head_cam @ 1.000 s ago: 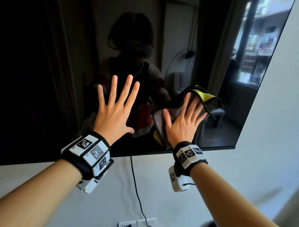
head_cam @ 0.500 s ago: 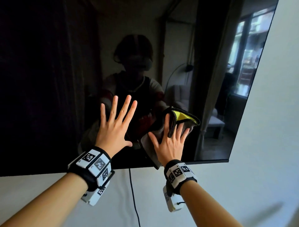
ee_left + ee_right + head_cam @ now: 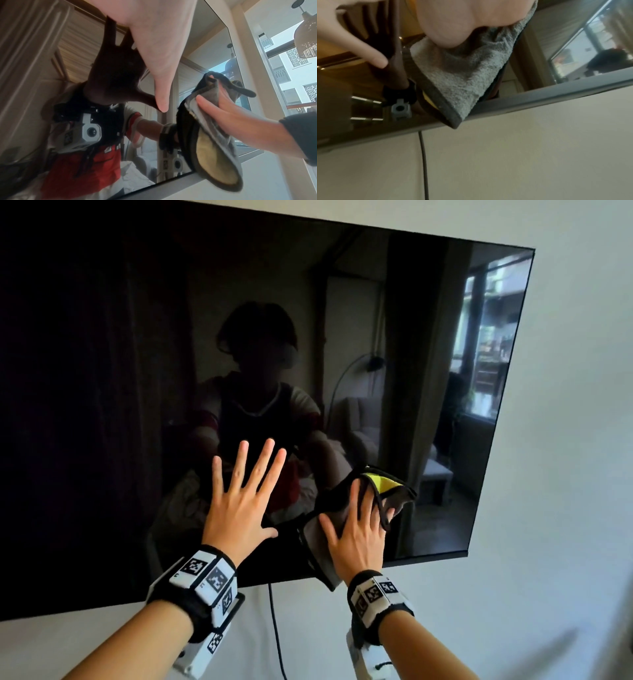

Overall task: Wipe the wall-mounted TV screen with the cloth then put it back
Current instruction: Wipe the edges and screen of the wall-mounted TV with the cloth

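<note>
Glossy black glass fills my view: the TV screen (image 3: 137, 371), flat and mirror-smooth, hangs on a matte white wall (image 3: 565, 440). I see my left hand (image 3: 239, 508) laid flat on it near the bottom edge, fingers straight and fanned apart. Just to its right, my right hand (image 3: 358, 537) presses the cloth (image 3: 313, 537) against the glass with straight fingers. That cloth is nubby grey terry with a dark hem and a yellow face, its corner drooping past the screen's bottom edge. A thin dark cable (image 3: 277, 631) drops down the wall below.
</note>
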`<state>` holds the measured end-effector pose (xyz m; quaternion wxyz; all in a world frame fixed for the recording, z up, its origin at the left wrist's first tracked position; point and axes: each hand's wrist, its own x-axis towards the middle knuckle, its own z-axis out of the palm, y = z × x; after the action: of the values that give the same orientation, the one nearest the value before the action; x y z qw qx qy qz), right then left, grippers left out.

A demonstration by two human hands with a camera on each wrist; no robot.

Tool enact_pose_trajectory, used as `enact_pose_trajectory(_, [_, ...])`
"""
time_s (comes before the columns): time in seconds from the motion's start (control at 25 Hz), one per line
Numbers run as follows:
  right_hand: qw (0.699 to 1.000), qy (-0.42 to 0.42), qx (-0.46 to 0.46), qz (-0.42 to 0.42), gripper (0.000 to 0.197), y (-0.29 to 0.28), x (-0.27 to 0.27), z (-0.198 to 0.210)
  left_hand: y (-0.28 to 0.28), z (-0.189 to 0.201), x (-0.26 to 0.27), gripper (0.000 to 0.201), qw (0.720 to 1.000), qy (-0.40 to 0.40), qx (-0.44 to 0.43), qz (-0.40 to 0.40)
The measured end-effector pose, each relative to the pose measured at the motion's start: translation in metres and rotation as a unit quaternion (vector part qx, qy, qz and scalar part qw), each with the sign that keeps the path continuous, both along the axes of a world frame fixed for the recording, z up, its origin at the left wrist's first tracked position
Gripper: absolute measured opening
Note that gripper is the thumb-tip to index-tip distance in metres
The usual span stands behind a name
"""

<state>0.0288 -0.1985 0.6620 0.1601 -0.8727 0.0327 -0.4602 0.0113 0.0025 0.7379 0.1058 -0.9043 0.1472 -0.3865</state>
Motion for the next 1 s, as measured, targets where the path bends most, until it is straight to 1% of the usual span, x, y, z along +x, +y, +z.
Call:
enact_pose_trajectory(0.04, [1.000,0.012,-0.012,0.011,0.083,0.007,-0.001,-0.005,0.000,-0.001,0.000,0.150,1.000,-0.001,-0.001,0.000])
enact_pose_trajectory(0.12, [0.996,0.035,-0.077,0.031,0.080,0.011,-0.002,-0.021,-0.002,-0.002,0.001,0.150,1.000,-0.006,-0.006,-0.005])
enact_pose_trajectory(0.2, [0.992,0.031,-0.120,0.025,0.080,-0.005,0.000,-0.028,-0.006,-0.004,-0.001,0.148,1.000,-0.008,-0.012,-0.007])
enact_pose_trajectory(0.24, [0.993,0.025,-0.115,0.014,0.081,-0.014,0.002,-0.029,-0.009,-0.008,-0.003,0.147,1.000,-0.004,-0.013,-0.007])
enact_pose_trajectory(0.28, [0.996,0.018,-0.089,0.001,0.081,-0.021,0.004,-0.027,-0.011,-0.012,-0.003,0.145,1.000,0.000,-0.013,-0.011])
enact_pose_trajectory(0.36, [1.000,0.002,-0.006,-0.006,0.082,-0.025,0.005,-0.028,-0.020,-0.024,-0.003,0.144,1.000,0.011,-0.006,-0.025])
enact_pose_trajectory(0.4, [1.000,0.001,0.012,-0.001,0.082,-0.023,0.005,-0.029,-0.027,-0.030,-0.003,0.144,0.999,0.017,0.001,-0.034])
enact_pose_trajectory(0.48, [1.000,0.004,-0.013,0.020,0.079,-0.018,0.006,-0.037,-0.044,-0.042,-0.001,0.145,0.998,0.023,0.013,-0.051])
enact_pose_trajectory(0.56, [0.999,0.004,-0.051,0.009,0.077,-0.029,0.009,-0.038,-0.061,-0.049,0.003,0.148,0.998,0.031,0.015,-0.059])
enact_pose_trajectory(0.6, [0.999,-0.006,-0.035,-0.007,0.077,-0.040,0.013,-0.037,-0.068,-0.051,0.005,0.150,0.998,0.034,0.014,-0.056])
enact_pose_trajectory(0.68, [0.997,-0.038,0.057,-0.030,0.081,-0.057,0.019,-0.028,-0.076,-0.055,0.008,0.153,0.998,0.035,0.003,-0.046])
enact_pose_trajectory(0.72, [0.995,-0.046,0.087,-0.031,0.082,-0.060,0.021,-0.026,-0.078,-0.057,0.008,0.153,0.999,0.034,-0.004,-0.041])
enact_pose_trajectory(0.76, [0.995,-0.050,0.081,-0.023,0.082,-0.060,0.021,-0.026,-0.080,-0.058,0.009,0.152,0.999,0.032,-0.009,-0.038])
enact_pose_trajectory(0.88, [1.000,-0.020,-0.019,0.000,0.081,-0.065,0.019,-0.035,-0.079,-0.060,0.011,0.151,0.999,0.023,-0.008,-0.041])
enact_pose_trajectory(0.92, [1.000,-0.023,-0.018,-0.007,0.082,-0.075,0.021,-0.037,-0.078,-0.059,0.011,0.151,0.999,0.020,-0.006,-0.041])
enact_pose_trajectory(1.0, [0.996,-0.044,0.075,-0.033,0.085,-0.096,0.025,-0.034,-0.077,-0.058,0.010,0.151,0.999,0.020,-0.004,-0.038])
